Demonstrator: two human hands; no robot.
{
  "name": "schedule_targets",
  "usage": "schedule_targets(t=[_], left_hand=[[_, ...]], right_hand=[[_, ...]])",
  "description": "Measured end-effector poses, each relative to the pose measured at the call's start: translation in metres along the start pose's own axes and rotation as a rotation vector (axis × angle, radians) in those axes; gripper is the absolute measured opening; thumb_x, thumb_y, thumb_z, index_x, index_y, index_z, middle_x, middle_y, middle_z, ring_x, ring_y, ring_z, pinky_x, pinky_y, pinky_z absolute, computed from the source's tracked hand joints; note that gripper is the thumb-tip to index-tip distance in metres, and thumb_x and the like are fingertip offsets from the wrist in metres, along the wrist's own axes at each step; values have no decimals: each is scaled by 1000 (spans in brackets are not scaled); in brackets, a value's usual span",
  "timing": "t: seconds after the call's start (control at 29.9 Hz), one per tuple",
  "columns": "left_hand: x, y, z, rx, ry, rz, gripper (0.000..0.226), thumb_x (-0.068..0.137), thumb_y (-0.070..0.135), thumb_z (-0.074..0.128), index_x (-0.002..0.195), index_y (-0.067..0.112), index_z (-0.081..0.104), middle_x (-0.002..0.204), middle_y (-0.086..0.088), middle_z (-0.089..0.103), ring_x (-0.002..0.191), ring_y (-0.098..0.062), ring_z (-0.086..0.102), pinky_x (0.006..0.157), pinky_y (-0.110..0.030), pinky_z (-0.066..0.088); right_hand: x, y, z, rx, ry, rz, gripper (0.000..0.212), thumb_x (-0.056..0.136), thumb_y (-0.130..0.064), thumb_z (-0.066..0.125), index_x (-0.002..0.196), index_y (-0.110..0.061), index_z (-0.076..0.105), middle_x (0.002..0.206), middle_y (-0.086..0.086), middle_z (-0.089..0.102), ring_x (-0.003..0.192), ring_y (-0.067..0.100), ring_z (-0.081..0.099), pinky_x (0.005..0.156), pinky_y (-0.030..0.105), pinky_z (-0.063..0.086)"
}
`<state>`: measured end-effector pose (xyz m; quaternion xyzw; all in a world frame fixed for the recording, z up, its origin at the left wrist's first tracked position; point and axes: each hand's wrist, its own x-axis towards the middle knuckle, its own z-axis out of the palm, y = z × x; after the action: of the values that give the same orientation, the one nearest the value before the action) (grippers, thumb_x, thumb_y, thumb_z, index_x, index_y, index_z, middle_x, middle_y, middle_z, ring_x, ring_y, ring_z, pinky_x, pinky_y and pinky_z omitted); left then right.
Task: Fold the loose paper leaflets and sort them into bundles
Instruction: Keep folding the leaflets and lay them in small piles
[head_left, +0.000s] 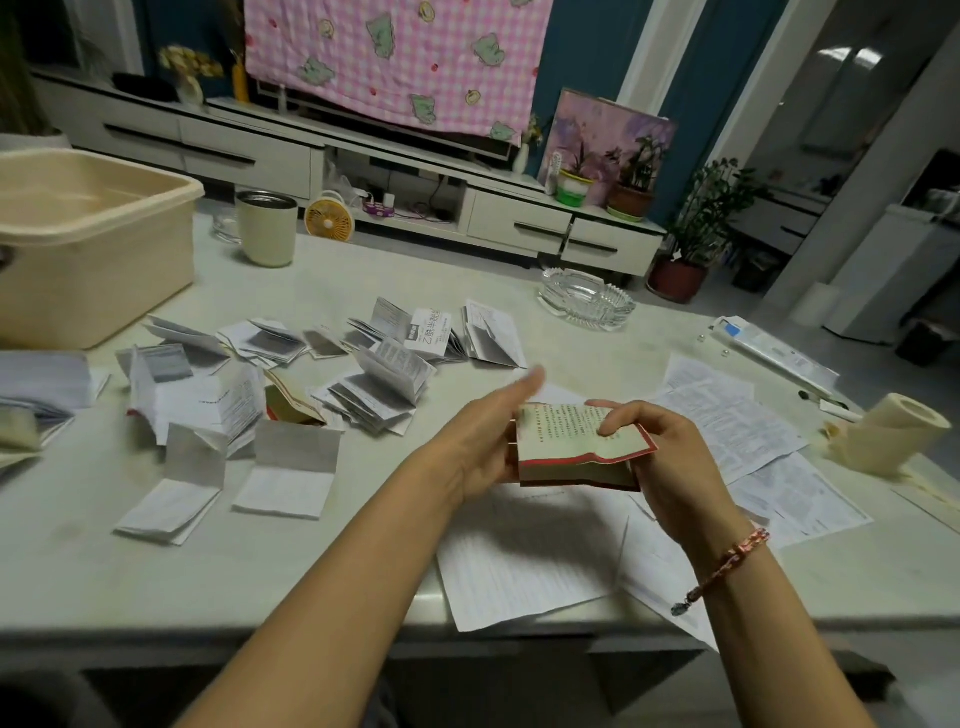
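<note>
A folded cream leaflet with a red border (566, 441) is held above the table's middle. My right hand (660, 457) pinches it, thumb on its printed top. My left hand (483, 441) lies against its left end with straight fingers, the thumb pointing up. Several folded white leaflets (374, 384) lie scattered across the table's middle and left. Two half-folded ones (291, 467) stand tent-like at the front left. Flat unfolded sheets (727, 421) lie at the right, and more unfolded sheets (524, 566) lie under my hands. A stack of sheets (41, 379) sits at the far left.
A beige plastic tub (88, 244) stands at the back left with a cream tumbler (266, 228) beside it. A glass ashtray (587, 299) sits at the back right. A tape roll (893, 441) and a flat packet (769, 348) lie at the right edge.
</note>
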<state>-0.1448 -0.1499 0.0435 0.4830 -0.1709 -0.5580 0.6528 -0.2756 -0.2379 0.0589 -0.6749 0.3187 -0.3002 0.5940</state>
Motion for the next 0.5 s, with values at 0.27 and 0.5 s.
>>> schedule_targets(t=[0.27,0.5], left_hand=[[6,-5,-1,35,194,124,9,89,3,59,82,8,63,77,-4,68,68,-12,64,58,-24,55],[7,-7,4,25,160,177,14,94,12,53,82,9,61,81,-7,65,72,-16,62,71,-31,53]], right_hand=[[3,-4,-1,-56,192,-30,35,88,8,36,80,-10,66,88,4,67,86,20,61,69,25,50],[-4,2,11,-751,173,-428,24,93,-24,52,117,-23,58,112,-12,48,108,5,41,89,21,32]])
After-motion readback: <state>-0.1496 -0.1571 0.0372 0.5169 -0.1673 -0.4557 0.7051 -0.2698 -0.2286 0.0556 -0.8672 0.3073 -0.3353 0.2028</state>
